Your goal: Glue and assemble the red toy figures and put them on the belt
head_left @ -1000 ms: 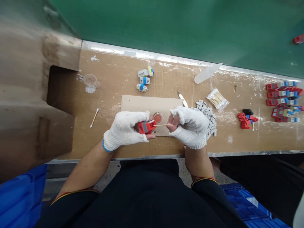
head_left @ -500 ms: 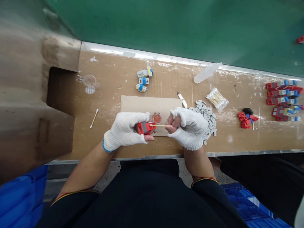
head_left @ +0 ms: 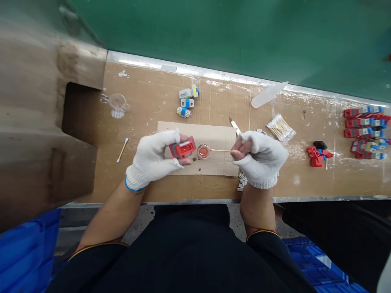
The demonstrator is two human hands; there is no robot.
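My left hand [head_left: 155, 156], in a white glove with bare fingertips, holds a red and grey plastic part [head_left: 182, 148] over the left end of a cardboard sheet [head_left: 220, 165]. Between thumb and fingers, my right hand [head_left: 259, 158] pinches a cotton swab [head_left: 222, 151] by its right end. The swab's reddish tip points left, at the right rim of a small clear cup [head_left: 203, 151] with red liquid. That cup stands on the sheet between both hands. Small grey pieces [head_left: 242, 182] lie partly hidden under my right hand.
Behind the sheet are grey, blue and yellow blocks [head_left: 187, 103] and a knife [head_left: 234, 125]. Further right lie a swab bag [head_left: 281, 127], a translucent strip [head_left: 269, 95], red parts [head_left: 316, 156] and rows of red assemblies [head_left: 357, 133]. Left, a loose swab [head_left: 122, 150] and clear lid [head_left: 117, 101].
The swab has moved right, off the red part to beside the cup, its tip now reddish. My left hand has shifted slightly left and up, and the red part is turned.
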